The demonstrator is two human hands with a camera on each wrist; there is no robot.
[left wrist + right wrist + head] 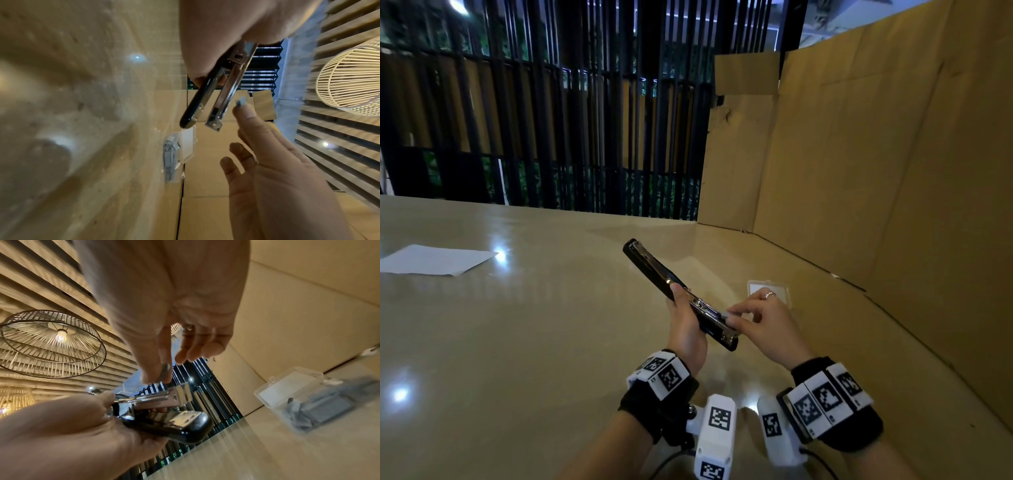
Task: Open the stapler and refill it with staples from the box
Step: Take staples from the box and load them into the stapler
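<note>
My left hand (686,322) holds the black stapler (650,267) above the table, its fingers curled round the base. The lid is swung open and points up and away to the left. The metal magazine (707,308) lies bare, also plain in the left wrist view as the magazine (224,95). My right hand (736,317) pinches a short strip of staples (724,313) between thumb and forefinger, right at the magazine's front end. The strip of staples (165,369) hovers just over the magazine (164,400). The clear plastic staple box (780,291) lies open on the table behind my right hand.
A white sheet of paper (434,260) lies at the far left of the beige table (534,342). A tall cardboard wall (859,164) stands along the right side and back right. Black vertical bars (551,120) close off the far side.
</note>
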